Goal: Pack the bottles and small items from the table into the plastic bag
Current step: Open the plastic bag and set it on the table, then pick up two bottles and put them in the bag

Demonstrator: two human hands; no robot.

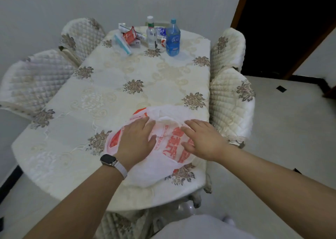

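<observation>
A white plastic bag (pixel 164 158) with red print lies flat on the near right part of the table. My left hand (pixel 135 138), with a watch on the wrist, rests flat on its left side. My right hand (pixel 203 140) lies flat on its right side, fingers straight. At the table's far end stand a blue bottle (pixel 173 38) and a clear bottle (pixel 151 34) with a white cap, upright and close together. Behind and between them lies a crumpled clear bottle (pixel 161 37). To their left lie a red packet (pixel 129 35), a teal and white tube (pixel 122 44) and small white boxes (pixel 135 42).
The table (pixel 112 100) wears a cream embroidered cloth. Quilted chairs stand on the left (pixel 36 82) and right (pixel 231 100), with more at the far corners. A dark doorway (pixel 283 29) opens at the back right, and pale floor lies to the right.
</observation>
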